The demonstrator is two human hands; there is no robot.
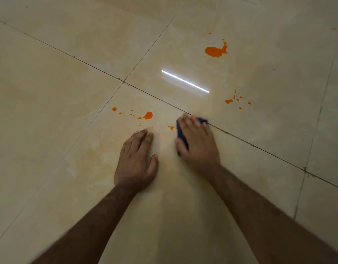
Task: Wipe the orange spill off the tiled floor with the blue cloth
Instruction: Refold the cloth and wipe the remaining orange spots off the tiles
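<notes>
Down on the tiled floor (69,92), my right hand (197,141) presses flat, fingers spread, on the blue cloth (181,133) beside a grout line. My left hand (136,161) rests open on bare tile, holding nothing. Orange spill (214,51) lies in scattered patches: ahead of both hands, and further right.

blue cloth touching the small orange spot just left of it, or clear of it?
Apart. The head view shows a strip of bare tile between the blue cloth edge and the small orange spot.
</notes>
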